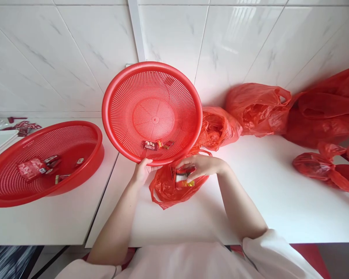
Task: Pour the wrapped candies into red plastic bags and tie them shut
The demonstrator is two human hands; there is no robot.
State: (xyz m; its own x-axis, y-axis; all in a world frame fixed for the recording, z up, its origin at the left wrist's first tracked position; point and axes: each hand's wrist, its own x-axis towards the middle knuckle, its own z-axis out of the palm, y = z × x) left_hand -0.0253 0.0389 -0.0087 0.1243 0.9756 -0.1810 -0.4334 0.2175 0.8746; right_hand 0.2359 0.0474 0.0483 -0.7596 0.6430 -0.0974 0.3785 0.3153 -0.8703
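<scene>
White tabletop (pixel 264 201) below, left hand (pixel 142 171) pinches basket (pixel 152 106); right hand (pixel 202 165) curls loosely over packets (pixel 187 183), hold unclear.

Before me, mid-frame, a basket (pixel 154 112) holds packets (pixel 150 145) near its lower rim, with a bag (pixel 165 188) just below. A second basket (pixel 96 159) sits frame left; other bags (pixel 257 106) stand along the wall (pixel 174 35), upper right.
</scene>
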